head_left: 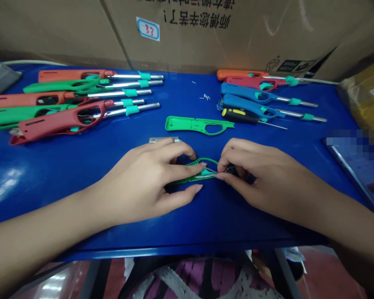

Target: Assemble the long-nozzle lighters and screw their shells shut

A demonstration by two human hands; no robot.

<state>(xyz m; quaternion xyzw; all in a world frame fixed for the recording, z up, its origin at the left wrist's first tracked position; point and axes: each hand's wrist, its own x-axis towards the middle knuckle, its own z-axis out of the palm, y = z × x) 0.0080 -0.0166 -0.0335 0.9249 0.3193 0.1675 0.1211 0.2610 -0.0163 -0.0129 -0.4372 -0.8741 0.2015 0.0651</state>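
Left hand [152, 178]: spread, index fingertip on green half-shell [189, 178], frame center.
Right hand [258, 168]: pinching at half-shell's right end, probably thin wire [204, 176], partly hidden.
Second half-shell [187, 124]: upper center.

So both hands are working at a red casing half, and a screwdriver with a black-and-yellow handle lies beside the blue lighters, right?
Not quite: the head view shows that the casing half at the left hand and right hand is green. The screwdriver does lie beside the blue lighters.
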